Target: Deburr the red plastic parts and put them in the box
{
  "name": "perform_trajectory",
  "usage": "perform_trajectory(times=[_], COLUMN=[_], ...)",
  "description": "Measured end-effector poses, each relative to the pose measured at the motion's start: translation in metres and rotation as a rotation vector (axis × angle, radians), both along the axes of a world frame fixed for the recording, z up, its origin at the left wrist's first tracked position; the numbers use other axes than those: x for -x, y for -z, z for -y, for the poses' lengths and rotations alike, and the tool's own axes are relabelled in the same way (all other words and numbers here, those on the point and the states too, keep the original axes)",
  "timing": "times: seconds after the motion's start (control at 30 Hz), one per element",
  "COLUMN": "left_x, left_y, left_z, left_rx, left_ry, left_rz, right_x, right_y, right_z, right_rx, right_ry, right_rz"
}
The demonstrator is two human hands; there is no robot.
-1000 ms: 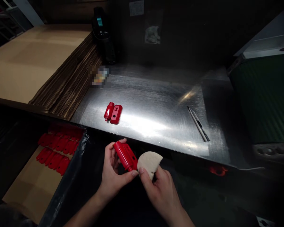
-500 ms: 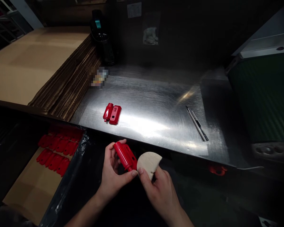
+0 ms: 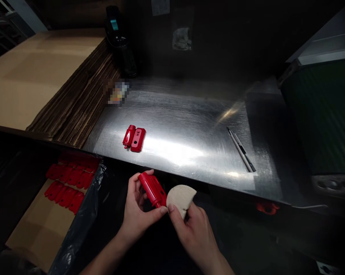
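Observation:
A glossy red plastic part (image 3: pixel 153 189) is held in my left hand (image 3: pixel 136 214), fingers behind it and thumb at its lower end. My right hand (image 3: pixel 194 229) pinches a folded, cream-coloured pad (image 3: pixel 179 196) between thumb and fingers. The pad's left edge touches or overlaps the right side of the red part. Both hands are just in front of the metal table's near edge. Another red part (image 3: pixel 134 138), with a cylinder and a flat plate, lies on the metal table (image 3: pixel 172 114) beyond my left hand.
Stacked cardboard (image 3: pixel 46 76) stands at the left. Below it, a lined box (image 3: pixel 40 229) holds several red parts (image 3: pixel 66 187). A pen-like tool (image 3: pixel 241 149) lies at the table's right, near a green belt (image 3: pixel 324 114). A black device (image 3: pixel 121 42) stands at the back.
The view has shifted slightly, so the table items appear a little displaced. Both hands keep the same hold on the red part and the pad.

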State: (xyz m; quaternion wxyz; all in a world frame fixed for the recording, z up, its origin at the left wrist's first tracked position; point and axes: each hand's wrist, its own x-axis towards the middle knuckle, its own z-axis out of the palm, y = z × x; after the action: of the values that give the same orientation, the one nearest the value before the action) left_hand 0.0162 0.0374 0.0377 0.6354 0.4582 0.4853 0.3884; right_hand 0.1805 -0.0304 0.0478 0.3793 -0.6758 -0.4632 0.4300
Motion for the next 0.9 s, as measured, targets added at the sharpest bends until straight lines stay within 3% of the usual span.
perform_trajectory(times=[0.9], left_x=[-0.0019], left_y=[0.0064], left_z=[-0.0043], left_rx=[0.031], left_ry=[-0.006], left_rz=[-0.003], right_x=[-0.0019], right_y=[0.0049], right_z=[-0.0021], right_rx=[0.03], right_ry=[0.01], right_rz=[0.035])
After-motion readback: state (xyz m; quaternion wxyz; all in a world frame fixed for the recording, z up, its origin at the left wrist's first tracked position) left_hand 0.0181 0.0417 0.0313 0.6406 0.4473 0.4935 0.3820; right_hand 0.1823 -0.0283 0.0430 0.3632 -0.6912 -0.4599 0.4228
